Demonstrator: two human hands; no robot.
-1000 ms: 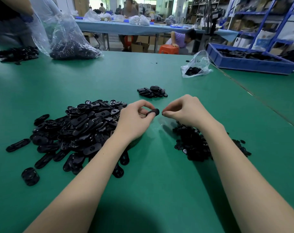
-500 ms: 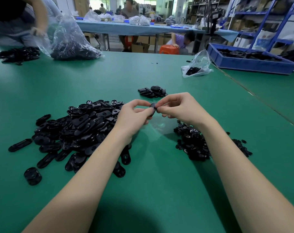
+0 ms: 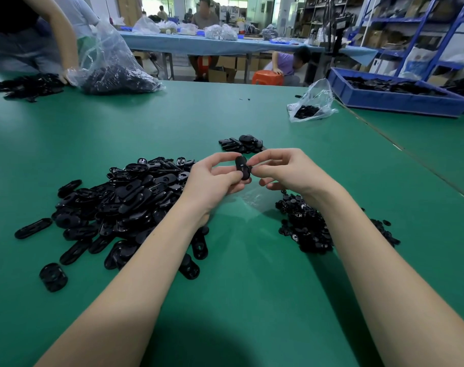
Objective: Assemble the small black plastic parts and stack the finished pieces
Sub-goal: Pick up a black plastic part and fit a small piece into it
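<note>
My left hand [image 3: 214,179] and my right hand [image 3: 291,169] meet above the green table, both pinching one black oval part [image 3: 242,166] held upright between the fingertips. A big heap of black oval parts [image 3: 122,205] lies under and left of my left forearm. Beside my right wrist sits a smaller heap of small round black pieces [image 3: 303,225]. Just beyond my hands is a small stack of black pieces [image 3: 242,144].
A clear bag with a few black parts [image 3: 311,105] lies at the back right, next to a blue bin [image 3: 395,95] of black parts. At the far left another person's hand holds a large plastic bag of parts [image 3: 114,70]. A table seam runs diagonally on the right.
My hands came together from slightly apart. The oval part, first held by my left hand alone, has turned upright and is pinched by both. The person at the far left moved their arm.
</note>
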